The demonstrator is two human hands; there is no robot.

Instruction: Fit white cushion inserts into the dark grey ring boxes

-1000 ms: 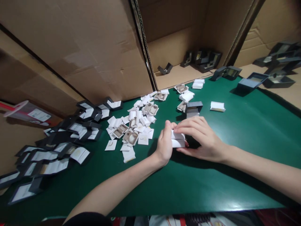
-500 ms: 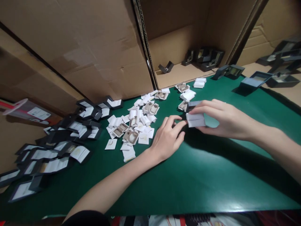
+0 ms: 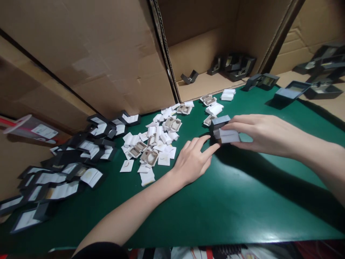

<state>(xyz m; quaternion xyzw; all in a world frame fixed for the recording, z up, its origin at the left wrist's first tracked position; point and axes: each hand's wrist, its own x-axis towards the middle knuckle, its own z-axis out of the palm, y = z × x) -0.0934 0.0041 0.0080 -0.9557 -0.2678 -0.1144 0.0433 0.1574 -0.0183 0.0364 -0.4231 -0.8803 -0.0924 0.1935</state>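
Note:
My right hand (image 3: 260, 132) pinches a small white folded insert (image 3: 229, 136) between thumb and fingers, right beside a dark grey hinged box (image 3: 219, 122) that stands on the green table (image 3: 242, 201). My left hand (image 3: 192, 160) rests low over the table just left of the box, fingers stretched out and apart, holding nothing. Its fingertips point at the box's lower left side.
A heap of white inserts (image 3: 153, 144) lies left of my left hand. Several flat dark box blanks (image 3: 67, 165) spread along the table's left side. Cardboard walls (image 3: 94, 54) close the back. Finished dark boxes (image 3: 234, 66) sit on cardboard at the back and far right (image 3: 293, 90).
My right hand has carried the white insert up and to the right, next to the dark box. My left hand let go of it and now lies open on the table.

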